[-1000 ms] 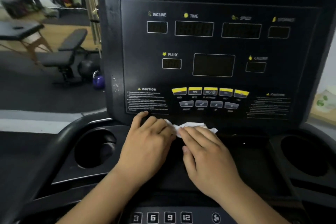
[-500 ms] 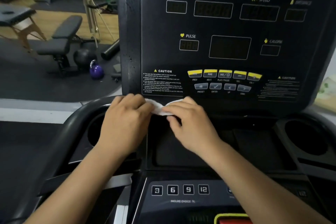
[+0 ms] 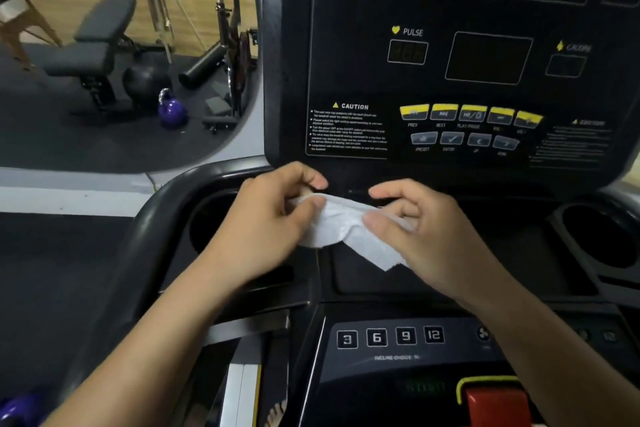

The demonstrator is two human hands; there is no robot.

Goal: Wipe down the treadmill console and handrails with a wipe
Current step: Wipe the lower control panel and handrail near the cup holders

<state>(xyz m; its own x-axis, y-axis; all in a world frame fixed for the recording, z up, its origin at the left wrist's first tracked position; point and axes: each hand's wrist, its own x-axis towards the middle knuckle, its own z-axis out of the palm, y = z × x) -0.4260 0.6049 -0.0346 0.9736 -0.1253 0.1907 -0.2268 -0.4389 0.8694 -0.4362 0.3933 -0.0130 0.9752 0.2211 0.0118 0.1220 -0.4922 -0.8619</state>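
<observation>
Item: white wipe (image 3: pixel 341 225), held just below the treadmill console (image 3: pixel 450 62). Your left hand (image 3: pixel 270 222) and right hand (image 3: pixel 426 232) each pinched one end, fingers clamped on it.

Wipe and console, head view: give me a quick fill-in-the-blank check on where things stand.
1. The white wipe is held by ____ hands.
2. The wipe hangs just below the console's ____ label.
3. The incline button left of 6 reads ____.
4. The kettlebell on the floor is ____.

Answers: both; CAUTION; 3; purple
</observation>
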